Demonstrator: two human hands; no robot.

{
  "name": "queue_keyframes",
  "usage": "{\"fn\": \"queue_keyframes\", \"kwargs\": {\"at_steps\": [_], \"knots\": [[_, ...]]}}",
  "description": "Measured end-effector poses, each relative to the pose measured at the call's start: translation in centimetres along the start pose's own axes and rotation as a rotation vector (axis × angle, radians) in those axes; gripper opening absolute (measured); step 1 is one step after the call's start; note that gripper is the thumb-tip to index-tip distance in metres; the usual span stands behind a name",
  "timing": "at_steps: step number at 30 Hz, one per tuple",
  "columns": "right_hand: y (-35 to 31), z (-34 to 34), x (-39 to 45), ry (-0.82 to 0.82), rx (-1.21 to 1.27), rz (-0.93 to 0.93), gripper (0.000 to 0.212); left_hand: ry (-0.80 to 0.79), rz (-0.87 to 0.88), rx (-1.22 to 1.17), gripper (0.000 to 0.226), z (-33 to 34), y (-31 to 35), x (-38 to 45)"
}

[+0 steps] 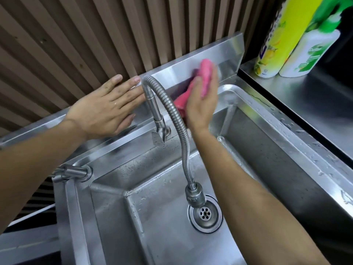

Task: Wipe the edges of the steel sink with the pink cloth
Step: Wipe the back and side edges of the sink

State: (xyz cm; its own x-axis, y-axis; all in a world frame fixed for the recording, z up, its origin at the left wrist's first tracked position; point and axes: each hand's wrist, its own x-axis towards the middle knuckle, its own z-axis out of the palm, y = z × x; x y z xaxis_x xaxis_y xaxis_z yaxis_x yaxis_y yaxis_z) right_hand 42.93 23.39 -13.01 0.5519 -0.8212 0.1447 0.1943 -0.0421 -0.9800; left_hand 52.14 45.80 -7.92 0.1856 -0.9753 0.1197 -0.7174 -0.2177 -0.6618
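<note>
The steel sink [275, 129] fills the lower middle, with a raised steel backsplash [225, 48] along its far edge. My right hand [200, 104] presses the folded pink cloth [205, 73] flat against the backsplash, to the right of the faucet. The cloth's lower end hangs down between my palm and the steel. My left hand [107, 106] rests flat with fingers spread on the backsplash's top edge, to the left of the faucet, holding nothing.
A flexible steel faucet hose [177, 127] arcs from the backsplash down to just above the drain [205, 214], between my two arms. A second tap [74, 173] sticks out at the left. Yellow [277, 37] and white-green [311, 54] bottles stand on the right counter. Water drops dot the right rim.
</note>
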Motion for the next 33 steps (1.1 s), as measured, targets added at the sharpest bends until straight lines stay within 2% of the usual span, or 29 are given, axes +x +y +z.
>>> {"fn": "queue_keyframes", "kwargs": {"at_steps": [3,5,7,10,11,12,14,16,18,20,21,22,25,26,28,30,33], "knots": [[-1.8,-2.0,2.7,0.273,0.260,0.225,0.030,-0.014,0.003,0.007,0.065,0.0,0.0,0.1],[-2.6,-3.0,3.6,0.326,0.249,0.215,0.021,-0.019,0.002,0.004,0.065,0.1,0.0,0.0],[-2.9,-3.2,3.2,0.235,0.181,0.254,0.015,-0.013,-0.002,-0.004,0.065,0.1,0.0,0.0],[-1.5,-2.4,0.8,-0.034,0.076,0.417,0.010,0.003,-0.004,-0.010,0.064,0.2,0.0,0.0],[-0.9,-2.2,0.0,-0.111,-0.038,0.386,0.013,0.001,-0.004,-0.008,0.064,0.2,0.0,-0.1],[-0.5,-2.3,-0.7,-0.184,-0.211,0.265,0.018,-0.001,-0.004,-0.006,0.064,0.2,0.0,0.0],[0.6,-3.0,-1.6,-0.296,-0.641,-0.092,0.027,-0.003,-0.001,-0.002,0.064,0.1,0.0,0.0],[1.3,-4.1,-0.9,-0.194,-0.963,-0.285,0.035,-0.006,0.001,0.000,0.064,0.1,0.0,-0.1],[0.8,-5.0,0.2,-0.169,-0.932,-0.221,0.039,-0.009,-0.002,0.004,0.064,0.1,0.0,-0.1],[0.3,-5.4,0.7,-0.298,-0.815,-0.137,0.031,-0.016,-0.003,0.003,0.064,0.2,0.0,0.0],[-0.1,-5.3,0.3,-0.358,-0.862,-0.129,0.029,-0.021,-0.005,0.006,0.064,0.3,0.1,-0.1],[-0.3,-5.0,-0.2,-0.414,-0.933,-0.129,0.035,-0.022,-0.006,0.009,0.065,0.3,0.0,-0.2],[0.1,-4.3,-1.9,-0.592,-1.156,-0.164,0.076,-0.017,-0.004,0.018,0.065,0.4,-0.1,-0.2],[0.3,-4.4,-2.1,-0.649,-1.175,-0.170,0.082,-0.014,-0.002,0.017,0.065,0.4,-0.2,-0.2],[1.0,-5.0,-2.0,-0.678,-1.125,-0.175,0.082,-0.014,0.001,0.020,0.064,0.5,-0.1,-0.2],[1.5,-5.6,-2.5,-0.722,-1.046,-0.239,0.072,0.002,0.000,0.022,0.064,0.6,-0.1,-0.2],[1.5,-6.2,-3.5,-0.980,-0.886,-0.379,0.060,0.054,0.006,-0.003,0.066,0.7,-0.1,-0.2]]}}
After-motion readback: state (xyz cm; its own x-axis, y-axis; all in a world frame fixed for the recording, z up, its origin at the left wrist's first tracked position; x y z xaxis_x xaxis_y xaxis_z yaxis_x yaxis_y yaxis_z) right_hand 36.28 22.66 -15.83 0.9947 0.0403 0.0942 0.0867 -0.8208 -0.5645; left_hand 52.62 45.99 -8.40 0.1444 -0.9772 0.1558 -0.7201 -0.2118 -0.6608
